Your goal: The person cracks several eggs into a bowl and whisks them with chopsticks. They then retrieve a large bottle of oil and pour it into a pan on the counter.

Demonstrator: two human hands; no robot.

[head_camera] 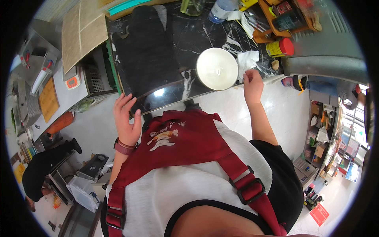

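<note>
My left hand (pixel 127 121) holds nothing, its fingers apart at the near left corner of a black marbled countertop (pixel 189 35). At the counter's front edge my right hand (pixel 254 86) has its fingers curled, the thumb and fingertips pinching the near edge of a crumpled white paper tissue (pixel 248 60). Left of that tissue stands a white bowl (pixel 217 68), close to the front edge; no contents show in it. A black cloth-like item (pixel 145 50) covers the counter's left part.
A water bottle (pixel 220 11), a glass vessel (pixel 192 6), a wooden organizer (pixel 266 26) and a red-lidded container (pixel 279 47) line the back. A small stone-like lump (pixel 275 64) lies at right. Another person in black (pixel 44 169) bends at far left. An orange timer (pixel 72 82) sits on the side counter.
</note>
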